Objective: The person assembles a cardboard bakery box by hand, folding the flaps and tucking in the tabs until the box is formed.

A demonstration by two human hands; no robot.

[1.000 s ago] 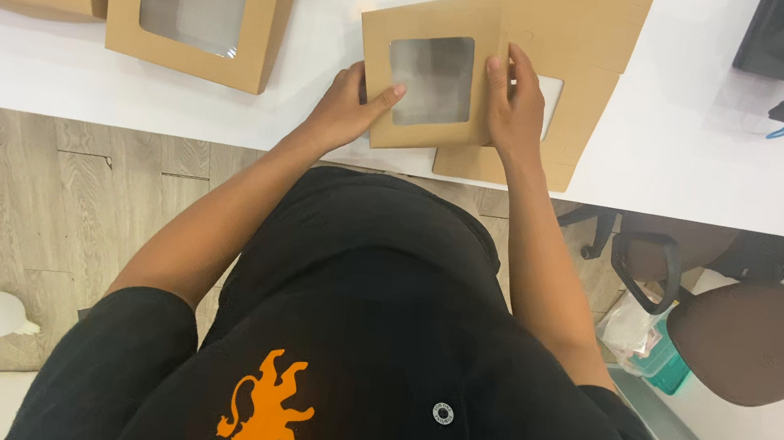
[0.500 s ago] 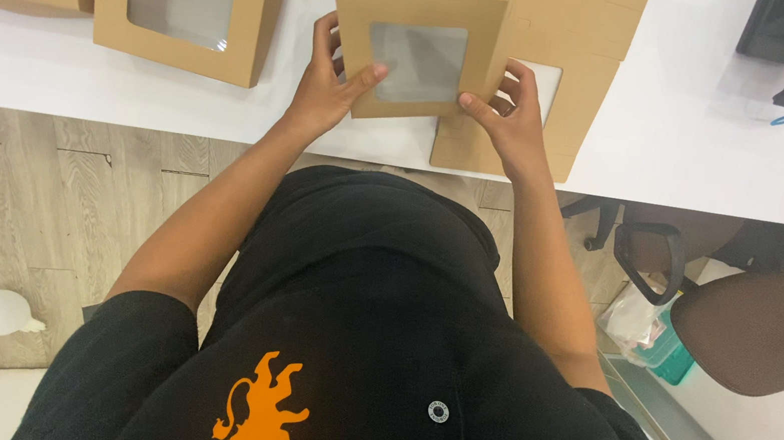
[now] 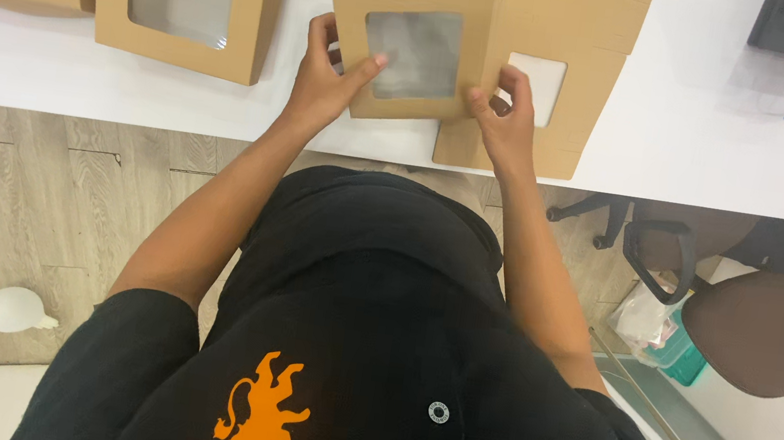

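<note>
Together, left hand (image 3: 324, 85) and right hand (image 3: 506, 124) clasp the windowed box (image 3: 416, 37).

Black short-sleeved shirt (image 3: 375, 349), orange animal print (image 3: 260, 420), round metal snaps (image 3: 438, 413)

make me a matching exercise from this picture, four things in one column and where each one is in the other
Things:
1. window box in the hands
2. flat cardboard stack
3. brown office chair
4. small white object

Places:
A. on the wooden floor, lower left
B. held at the table edge by both hands
C. on the floor at right, beside the table
D. lying on the white table under the held box

Pairs: 1-B, 2-D, 3-C, 4-A
</note>
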